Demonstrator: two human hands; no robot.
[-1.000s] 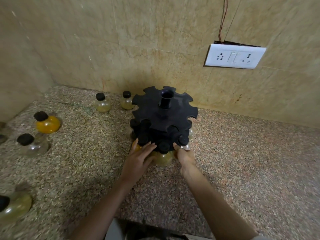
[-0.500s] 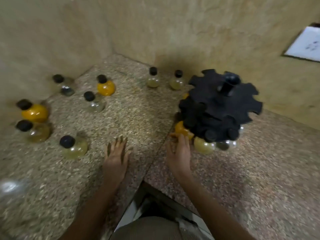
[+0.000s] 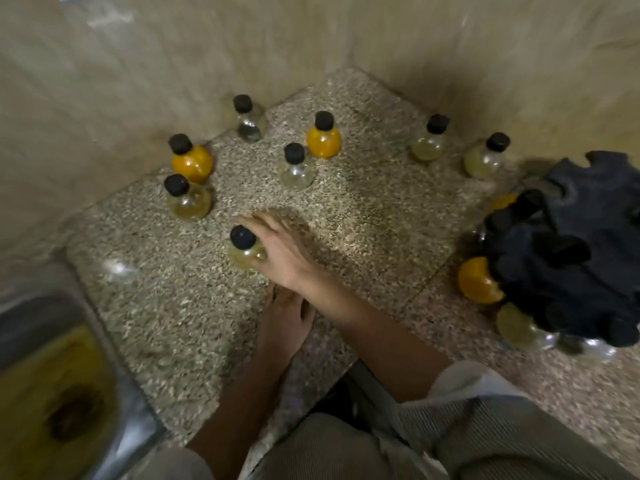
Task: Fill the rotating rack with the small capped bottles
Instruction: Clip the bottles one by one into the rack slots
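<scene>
Head view: the speckled stone bench (image 3: 363, 216) runs into a corner between two tiled walls. The black rotating rack (image 3: 575, 258) stands at the right edge of the picture, tilted by the wide lens, with several small capped bottles hanging in its lower ring: an orange one (image 3: 476, 280) on the side nearest the hands, a pale yellow one (image 3: 519, 329) below it, and a clear one (image 3: 595, 351) further right.

Well to the left of the rack, the right hand (image 3: 282, 252) reaches across the bench and its grip is closed around a pale yellow bottle (image 3: 244, 252) with a black cap; fingers wrap behind the neck and the thumb lies against the round body. The bottle stands upright on the bench. The left hand (image 3: 284, 320) lies flat on the bench just under the right wrist, its grip spread wide and holding nothing.

Seven more bottles stand loose, all left of the rack and beyond the held bottle: an orange bottle (image 3: 191, 161) and a yellowish one (image 3: 188, 200) close together near the left wall, a clear one (image 3: 248, 124) in the corner, a second orange bottle (image 3: 322, 139), a clear bottle (image 3: 297, 171) just in front of it, and two pale ones (image 3: 427, 143) (image 3: 485, 159) closest to the rack. A steel sink (image 3: 59, 368) sits far left of the rack.
</scene>
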